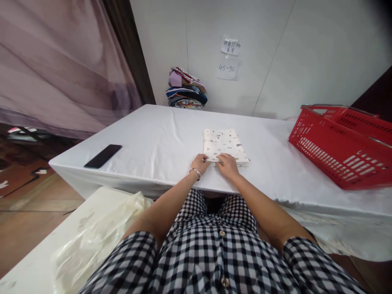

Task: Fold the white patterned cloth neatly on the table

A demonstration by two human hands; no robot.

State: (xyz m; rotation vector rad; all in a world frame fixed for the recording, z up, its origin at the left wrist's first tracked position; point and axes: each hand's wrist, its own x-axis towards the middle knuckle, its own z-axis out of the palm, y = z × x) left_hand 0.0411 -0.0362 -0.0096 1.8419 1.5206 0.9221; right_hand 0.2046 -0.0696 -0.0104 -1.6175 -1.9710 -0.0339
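Note:
A folded white cloth with small printed figures (224, 144) lies flat on the white-covered table (159, 143), close to its near edge. My left hand (200, 162), with a bracelet on the wrist, pinches the cloth's near left corner. Beside it, my right hand (227, 163) rests on the near edge of the same cloth, fingers curled over the fold. Both hands touch the cloth side by side.
A red plastic basket (343, 143) stands on the table's right end. A black phone (103, 156) lies at the left end. A stack of folded colourful clothes (186, 89) sits at the far wall. A crumpled clear plastic bag (101, 232) lies on a lower surface at left.

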